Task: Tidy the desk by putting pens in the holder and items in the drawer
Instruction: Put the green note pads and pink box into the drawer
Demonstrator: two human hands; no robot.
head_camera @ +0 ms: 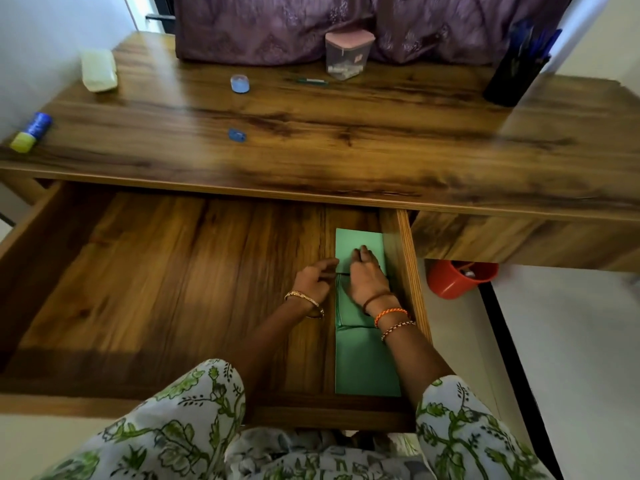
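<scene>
Soft, dim indoor light, brighter on the pale floor (571, 341) at right. Under the counter (311, 161) front edge a shadow falls across the open drawer (156, 289). Wide-angle bending curves the counter's edges; its far corners and the pen holder (512, 77) smear with blur.

Both forearms reach forward and down, close together. The right hand (367, 277) lies palm down with fingers straight, pressing flat. The left hand (313, 277) sits just beside it, fingers loosely extended, apparently holding nothing.

Green papers (367, 368) in open drawer (173, 271)
</scene>
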